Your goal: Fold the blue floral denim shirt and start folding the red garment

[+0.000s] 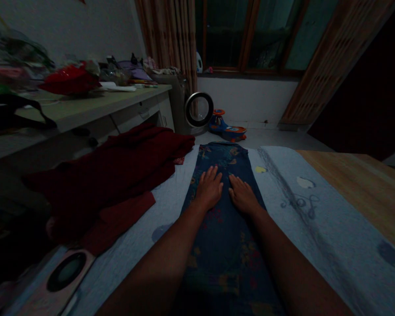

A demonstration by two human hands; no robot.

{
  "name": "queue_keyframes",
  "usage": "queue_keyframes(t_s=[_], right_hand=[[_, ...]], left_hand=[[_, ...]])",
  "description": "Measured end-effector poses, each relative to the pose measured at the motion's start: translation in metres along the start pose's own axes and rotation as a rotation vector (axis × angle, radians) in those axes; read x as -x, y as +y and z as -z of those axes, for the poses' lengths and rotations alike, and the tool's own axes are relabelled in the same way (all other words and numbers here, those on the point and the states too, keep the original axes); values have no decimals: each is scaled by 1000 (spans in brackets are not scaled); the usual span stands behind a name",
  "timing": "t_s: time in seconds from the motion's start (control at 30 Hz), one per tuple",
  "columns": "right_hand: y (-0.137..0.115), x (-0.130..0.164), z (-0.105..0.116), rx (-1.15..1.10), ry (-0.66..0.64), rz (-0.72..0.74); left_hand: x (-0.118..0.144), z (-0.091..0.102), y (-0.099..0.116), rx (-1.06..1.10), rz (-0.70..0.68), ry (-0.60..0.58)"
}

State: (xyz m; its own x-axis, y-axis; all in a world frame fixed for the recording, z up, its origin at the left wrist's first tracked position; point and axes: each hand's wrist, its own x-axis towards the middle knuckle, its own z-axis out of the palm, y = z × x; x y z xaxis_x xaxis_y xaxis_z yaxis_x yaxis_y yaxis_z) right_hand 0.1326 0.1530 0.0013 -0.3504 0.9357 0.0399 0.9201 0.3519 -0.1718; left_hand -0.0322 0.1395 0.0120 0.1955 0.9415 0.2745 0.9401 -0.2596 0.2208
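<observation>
Hands flat on long floral cloth

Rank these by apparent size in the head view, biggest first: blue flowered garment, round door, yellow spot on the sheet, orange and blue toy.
1. Blue flowered garment
2. Round door and orange and blue toy: too alike to rank
3. Yellow spot

A shiny red plastic bag sits at ten o'clock, a round silver-rimmed glass door at twelve, a patterned brown fabric curtain at two.
</observation>
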Motion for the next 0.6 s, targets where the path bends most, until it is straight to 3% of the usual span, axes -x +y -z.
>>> queue_keyframes(t_s=[0.07, 0.17, 0.6], right_hand=[[0, 0, 0, -2, 1, -2], [-1, 0, 0, -4, 5, -3], [-2, 1, 3, -19, -4, -12]], left_hand=[[0, -2, 1, 69, -82, -69], [0, -5, 0, 118, -78, -151], [-3, -3, -4, -25, 213, -183]])
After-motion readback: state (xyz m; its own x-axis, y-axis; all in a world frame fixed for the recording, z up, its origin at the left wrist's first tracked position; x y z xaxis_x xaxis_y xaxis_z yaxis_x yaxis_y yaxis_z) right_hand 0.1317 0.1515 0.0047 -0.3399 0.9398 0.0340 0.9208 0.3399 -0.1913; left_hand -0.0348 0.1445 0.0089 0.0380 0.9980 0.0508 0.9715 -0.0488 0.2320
